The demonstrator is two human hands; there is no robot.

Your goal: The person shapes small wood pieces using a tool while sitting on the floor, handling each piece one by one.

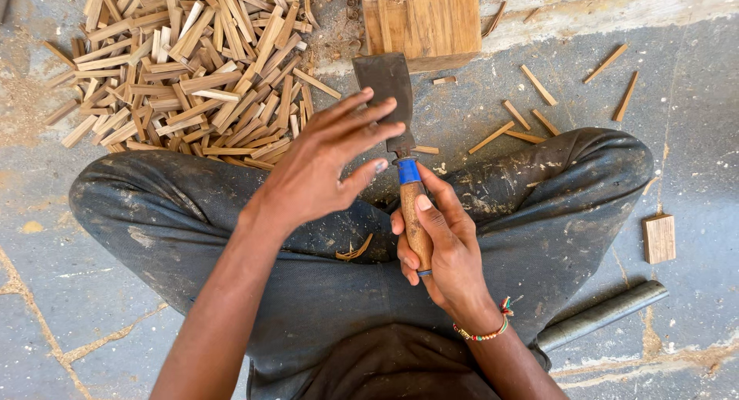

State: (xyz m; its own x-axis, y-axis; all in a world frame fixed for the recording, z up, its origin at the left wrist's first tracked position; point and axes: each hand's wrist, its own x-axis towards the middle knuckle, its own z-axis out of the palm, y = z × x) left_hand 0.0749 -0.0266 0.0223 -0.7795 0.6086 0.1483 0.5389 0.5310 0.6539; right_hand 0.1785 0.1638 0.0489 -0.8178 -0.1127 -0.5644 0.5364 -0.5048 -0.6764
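Grip mattered most: my right hand point(439, 250) was wrapped tight round the wooden handle of the broad chisel point(389, 100), blade pointing at the wooden block point(423, 19) ahead. My left hand point(323, 165) hovered spread and empty over the blade; I judged it best kept clear of the edge.

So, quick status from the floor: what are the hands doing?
Right hand gripping chopper by wooden handle. Left hand open, fingers over blade. Wood block ahead, stick pile to the left.
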